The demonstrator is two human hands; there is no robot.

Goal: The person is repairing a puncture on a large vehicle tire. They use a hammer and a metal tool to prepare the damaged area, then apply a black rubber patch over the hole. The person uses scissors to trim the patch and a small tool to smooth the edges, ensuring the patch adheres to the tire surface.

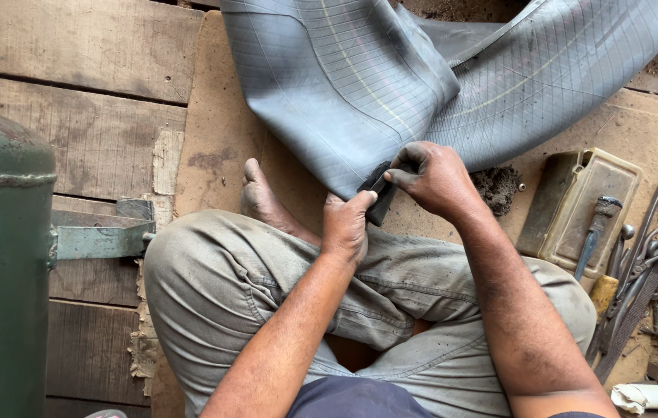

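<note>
Knees folded cross-legged nearest the camera, grey trousers (267, 286) dusty, one bare foot (259, 193) resting on the cardboard sheet (213, 116) beyond. Forearms reaching forward over the lap and meeting just past the knees. Left hand (347, 224) raised with fingers bunched together, thumb tip pressing the near end of a small dark patch (381, 193). Right hand (433, 179) arched over from the right, fingertips pinched on the far upper end of that same patch, wrist bent down. Patch held between both hands, long axis slanting from near to far-right, lying directly against the folded near corner of the grey inner tube (360, 77). Right hand slightly farther out than the left; both touching patch, neither clearly nearer to the tube. Tube spreading away to the far side in wide flat folds. Off to the right, a tan box (604, 186) with a dark-handled tool in it, and a heap of metal tools (654, 255) beside. On the left, a green tank (0, 255) on wooden planks (73, 46).
</note>
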